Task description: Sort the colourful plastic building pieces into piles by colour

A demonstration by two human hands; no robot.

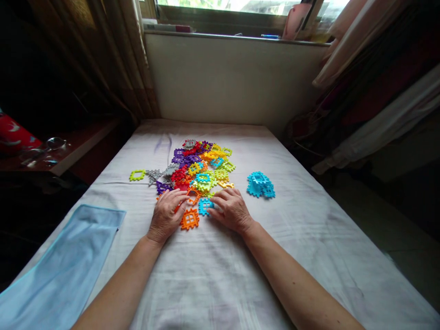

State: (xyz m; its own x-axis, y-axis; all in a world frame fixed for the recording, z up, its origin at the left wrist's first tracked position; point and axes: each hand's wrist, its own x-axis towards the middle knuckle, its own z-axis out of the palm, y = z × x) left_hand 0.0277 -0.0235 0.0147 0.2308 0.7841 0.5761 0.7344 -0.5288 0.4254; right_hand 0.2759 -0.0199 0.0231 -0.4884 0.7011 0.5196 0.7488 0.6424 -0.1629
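A heap of flat plastic interlocking building pieces with notched edges, among them a purple piece (pixel 178 155), a red piece (pixel 179 174) and a yellow piece (pixel 194 169), lies on the cloth-covered surface. My left hand (pixel 167 213) rests at its near left edge, fingers stretched over orange and red pieces. Close to its thumb is an orange window-shaped piece (pixel 189 220). On the right, my right hand (pixel 232 210) has its thumb and fingers closed at the edge of a blue window-shaped building piece (pixel 204 206). Its fingertips partly cover that piece.
Right of the heap sits a small pile of blue pieces (pixel 260 184). A lime-green frame piece (pixel 137 175) lies apart at left. A folded light blue cloth (pixel 92 238) covers the left front. Glasses (pixel 55 144) rest on a side shelf; curtains hang at both sides.
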